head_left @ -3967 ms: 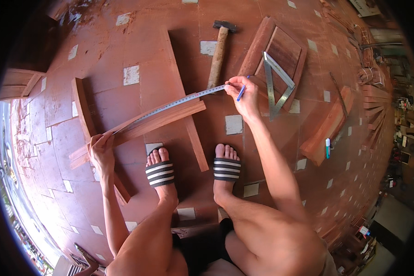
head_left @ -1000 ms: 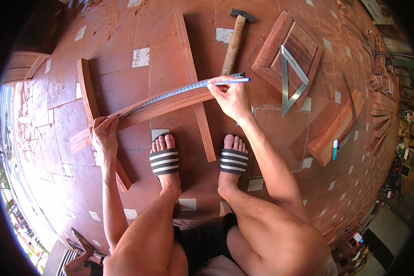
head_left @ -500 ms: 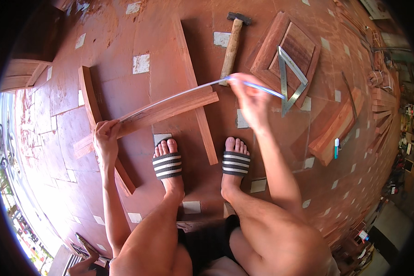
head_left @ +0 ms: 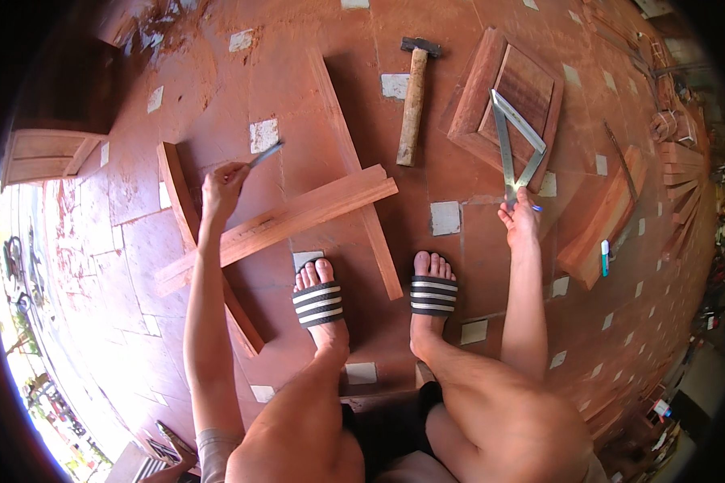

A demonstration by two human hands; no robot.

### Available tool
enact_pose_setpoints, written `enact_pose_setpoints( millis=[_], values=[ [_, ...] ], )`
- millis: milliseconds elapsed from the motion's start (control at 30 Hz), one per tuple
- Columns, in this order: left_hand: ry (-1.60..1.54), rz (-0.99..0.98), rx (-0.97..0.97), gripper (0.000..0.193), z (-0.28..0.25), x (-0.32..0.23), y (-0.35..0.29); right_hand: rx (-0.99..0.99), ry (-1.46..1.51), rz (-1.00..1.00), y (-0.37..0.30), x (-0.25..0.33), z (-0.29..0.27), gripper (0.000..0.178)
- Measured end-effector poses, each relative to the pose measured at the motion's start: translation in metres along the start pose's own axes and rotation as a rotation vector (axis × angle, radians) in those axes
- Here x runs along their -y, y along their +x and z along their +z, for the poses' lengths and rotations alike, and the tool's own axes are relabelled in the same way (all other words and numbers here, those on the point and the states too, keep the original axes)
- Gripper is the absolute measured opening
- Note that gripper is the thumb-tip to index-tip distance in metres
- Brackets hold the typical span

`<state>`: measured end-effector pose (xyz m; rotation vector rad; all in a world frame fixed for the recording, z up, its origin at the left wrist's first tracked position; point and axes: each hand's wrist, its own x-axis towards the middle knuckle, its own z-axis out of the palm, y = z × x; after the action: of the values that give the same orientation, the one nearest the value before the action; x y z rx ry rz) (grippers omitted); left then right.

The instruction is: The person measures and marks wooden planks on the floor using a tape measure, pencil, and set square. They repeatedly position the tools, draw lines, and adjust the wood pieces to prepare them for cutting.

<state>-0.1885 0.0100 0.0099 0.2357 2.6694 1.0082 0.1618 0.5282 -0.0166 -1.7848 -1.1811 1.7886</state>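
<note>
My left hand [head_left: 222, 191] is raised over the left part of the crossed wood, closed on a thin metal ruler [head_left: 267, 152], whose end sticks out past the fingers. Under it, a reddish wooden bar [head_left: 306, 216] rests slantwise across two other bars, a left one [head_left: 180, 189] and a middle one [head_left: 348, 161]. My right hand [head_left: 523, 219] pinches the lower tip of a metal triangular square [head_left: 503, 145], which lies over a wooden panel [head_left: 473, 101]. A blue pen [head_left: 537, 208] pokes out from that same hand.
A wooden-handled hammer [head_left: 412, 109] lies beyond the crossed bars. To the right are a thick wood block [head_left: 600, 229] and a teal-and-white marker [head_left: 605, 258]. Stacked wood pieces [head_left: 681, 185] line the far right. My sandalled feet [head_left: 318, 302] stand near the bars.
The ruler has come off the slanted bar and is lifted in my left hand. My right hand has left the ruler's far end, moved right and down, and taken the square's tip.
</note>
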Motion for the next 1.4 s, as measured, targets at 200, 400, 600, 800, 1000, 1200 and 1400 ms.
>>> enact_pose_setpoints(
  millis=[200,400,600,800,1000,1200,1400],
  values=[
    [0.281,0.089,0.134,0.028,0.025,0.004,0.014,0.342,0.27,-0.263,-0.026,0.014,0.002,0.02],
    [0.272,0.397,-0.018,0.044,0.009,-0.042,0.015,0.654,0.137,-0.315,-0.098,-0.023,0.05,0.018],
    [0.224,0.634,0.224,0.051,0.003,-0.17,-0.022,0.919,-0.008,-0.12,-0.188,-0.053,0.097,0.024],
    [0.182,0.27,0.506,0.043,0.025,-0.147,-0.034,0.959,-0.165,-0.008,-0.197,-0.078,0.109,0.027],
    [0.107,0.311,0.5,0.037,0.04,-0.133,-0.034,0.933,-0.2,-0.028,-0.187,-0.09,0.104,0.026],
    [0.078,0.323,0.507,0.038,0.044,-0.129,-0.036,0.925,-0.273,-0.14,-0.188,-0.089,0.1,0.026],
    [0.113,0.321,0.491,0.037,0.045,-0.132,-0.038,0.927,-0.262,-0.167,-0.186,-0.095,0.1,0.027]
  ],
)
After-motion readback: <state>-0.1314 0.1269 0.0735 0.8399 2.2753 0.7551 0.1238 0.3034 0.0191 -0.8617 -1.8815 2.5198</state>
